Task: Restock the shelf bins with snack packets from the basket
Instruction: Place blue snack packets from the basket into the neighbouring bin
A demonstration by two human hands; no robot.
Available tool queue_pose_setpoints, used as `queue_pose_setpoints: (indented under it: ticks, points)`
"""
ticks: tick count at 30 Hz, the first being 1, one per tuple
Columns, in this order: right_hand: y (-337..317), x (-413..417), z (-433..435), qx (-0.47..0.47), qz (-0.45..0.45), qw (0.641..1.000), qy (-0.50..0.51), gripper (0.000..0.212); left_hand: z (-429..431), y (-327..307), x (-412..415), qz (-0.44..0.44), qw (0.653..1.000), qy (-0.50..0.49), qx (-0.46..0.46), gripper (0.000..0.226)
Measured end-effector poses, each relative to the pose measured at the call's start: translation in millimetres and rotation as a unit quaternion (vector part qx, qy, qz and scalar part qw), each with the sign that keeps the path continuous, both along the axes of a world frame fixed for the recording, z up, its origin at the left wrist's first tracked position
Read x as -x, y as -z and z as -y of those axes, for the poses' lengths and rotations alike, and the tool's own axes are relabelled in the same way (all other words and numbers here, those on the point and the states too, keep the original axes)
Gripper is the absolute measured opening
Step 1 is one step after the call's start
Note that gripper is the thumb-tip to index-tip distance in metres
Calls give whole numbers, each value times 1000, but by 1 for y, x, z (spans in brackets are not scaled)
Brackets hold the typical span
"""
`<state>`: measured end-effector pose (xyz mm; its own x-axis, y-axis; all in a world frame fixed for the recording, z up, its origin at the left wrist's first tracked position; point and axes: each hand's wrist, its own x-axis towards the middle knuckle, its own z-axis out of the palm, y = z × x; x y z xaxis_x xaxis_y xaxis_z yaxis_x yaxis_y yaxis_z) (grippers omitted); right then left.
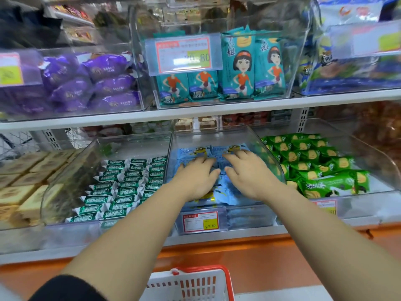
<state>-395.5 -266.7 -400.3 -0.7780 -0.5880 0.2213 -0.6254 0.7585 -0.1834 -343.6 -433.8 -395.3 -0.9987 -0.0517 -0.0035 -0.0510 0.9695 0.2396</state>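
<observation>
Light blue snack packets with yellow cartoon figures lie in the clear middle bin of the lower shelf. Both my hands reach into this bin. My left hand lies flat on the packets with its fingers spread. Beside it, my right hand also presses down on the packets with straight fingers. Neither hand grips a packet. A white basket with a red rim stands below at the bottom edge; its inside is hidden.
Green-and-white bars fill the bin to the left, green packets the bin to the right, and tan boxes sit far left. On the upper shelf stand purple packets and teal packets. An orange ledge runs below.
</observation>
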Motion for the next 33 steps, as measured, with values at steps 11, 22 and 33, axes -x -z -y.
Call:
queue_pose_setpoints:
  ticks: [11,22,33]
  points:
    - [19,-149,20,188,31,977,-98,26,27,12,-197,-179,974,-33,-138,27]
    - [195,-189,53,-163,257,947,-106,29,103,210,-314,30,940,-284,-186,29]
    - [305,-191,22,-566,116,789,-210,46,62,343,-337,382,911,-138,-66,46]
